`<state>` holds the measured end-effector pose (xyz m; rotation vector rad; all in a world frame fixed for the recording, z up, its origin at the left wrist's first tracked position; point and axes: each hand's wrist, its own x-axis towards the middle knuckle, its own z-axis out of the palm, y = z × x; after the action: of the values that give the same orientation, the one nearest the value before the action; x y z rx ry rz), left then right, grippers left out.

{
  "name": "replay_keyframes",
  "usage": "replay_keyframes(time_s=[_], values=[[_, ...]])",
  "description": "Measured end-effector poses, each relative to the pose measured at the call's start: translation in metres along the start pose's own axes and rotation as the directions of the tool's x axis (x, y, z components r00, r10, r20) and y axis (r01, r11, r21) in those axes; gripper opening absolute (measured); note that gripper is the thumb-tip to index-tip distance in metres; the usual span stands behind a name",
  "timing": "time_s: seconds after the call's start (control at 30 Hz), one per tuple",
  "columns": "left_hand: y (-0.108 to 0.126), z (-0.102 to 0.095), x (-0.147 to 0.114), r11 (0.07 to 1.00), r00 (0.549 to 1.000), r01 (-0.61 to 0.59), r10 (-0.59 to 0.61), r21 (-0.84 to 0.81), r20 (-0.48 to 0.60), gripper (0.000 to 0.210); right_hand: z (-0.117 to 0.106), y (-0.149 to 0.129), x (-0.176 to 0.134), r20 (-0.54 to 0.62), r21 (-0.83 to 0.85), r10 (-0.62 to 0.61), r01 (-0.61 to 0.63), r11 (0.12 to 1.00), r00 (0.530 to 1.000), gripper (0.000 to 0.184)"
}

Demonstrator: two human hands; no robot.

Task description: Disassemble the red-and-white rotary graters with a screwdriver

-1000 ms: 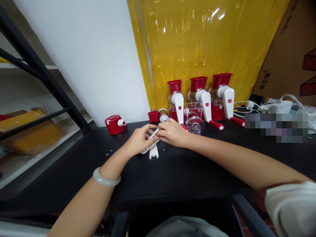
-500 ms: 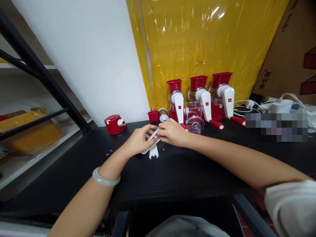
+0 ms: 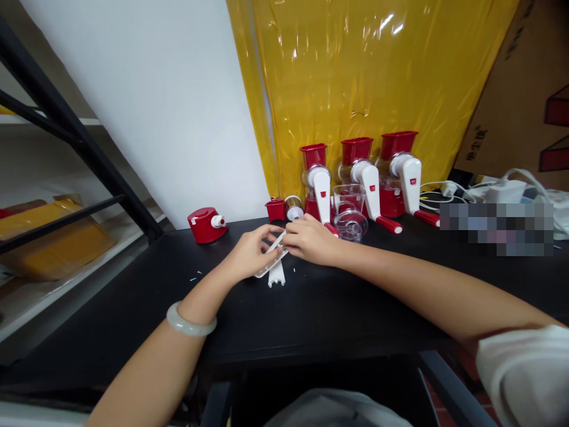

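My left hand (image 3: 252, 254) grips a white plastic crank-handle shell (image 3: 264, 271), its thumb and fingers around the long sides. The shell is tilted, with its hollow inside facing up. Over the upper end of the shell, my right hand (image 3: 311, 239) has its fingers pinched together; what they hold is hidden. A flat white plastic strip (image 3: 276, 275) with a notched end lies on the table, partly beneath the shell. Just right of it lies a tiny white piece (image 3: 294, 270).
Three red-and-white crank graters (image 3: 368, 178) stand along the back of the black table (image 3: 338, 320). Clear plastic cups (image 3: 351, 224), a metal grater drum (image 3: 294, 209) and a small red part (image 3: 275, 210) are before them. A red base (image 3: 207, 225) sits at left, cables (image 3: 471, 188) at right.
Almost nothing differs. Both hands stay on the white shell in the same pose, and the view has shifted only very slightly.
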<state>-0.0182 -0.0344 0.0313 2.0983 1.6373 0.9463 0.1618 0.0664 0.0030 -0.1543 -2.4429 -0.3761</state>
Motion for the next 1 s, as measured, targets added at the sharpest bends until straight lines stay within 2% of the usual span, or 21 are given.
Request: replay_keyframes(time_s=[0.23,0.43,0.63,0.87,1.0], values=[[-0.0042,0.0005,0.0012,1.000,1.000,0.011,-0.011,0.005,-0.008,0.044,-0.0003,-0.0013,0.0014,0.005,-0.056,-0.047,0.047,0.997,0.999,0.024],[-0.0041,0.0000,0.0013,1.000,1.000,0.015,-0.014,0.018,-0.021,0.043,-0.0042,-0.0071,0.0020,0.016,-0.081,-0.070,0.071,0.994,0.997,0.021],[-0.0026,0.0002,0.0012,1.000,1.000,0.017,-0.017,0.022,-0.024,0.042,-0.0074,-0.0088,0.0042,0.043,-0.122,-0.101,0.106,0.987,0.994,0.029],[-0.0037,0.0004,0.0011,0.999,1.000,0.017,-0.017,0.031,-0.008,0.043,-0.0073,-0.0052,0.0040,0.067,-0.159,-0.151,0.160,0.974,0.986,0.023],[-0.0039,0.0004,0.0012,0.999,1.000,0.025,-0.025,0.021,-0.012,0.043,-0.0085,-0.0070,0.0043,0.060,-0.211,-0.188,0.197,0.958,0.980,0.025]])
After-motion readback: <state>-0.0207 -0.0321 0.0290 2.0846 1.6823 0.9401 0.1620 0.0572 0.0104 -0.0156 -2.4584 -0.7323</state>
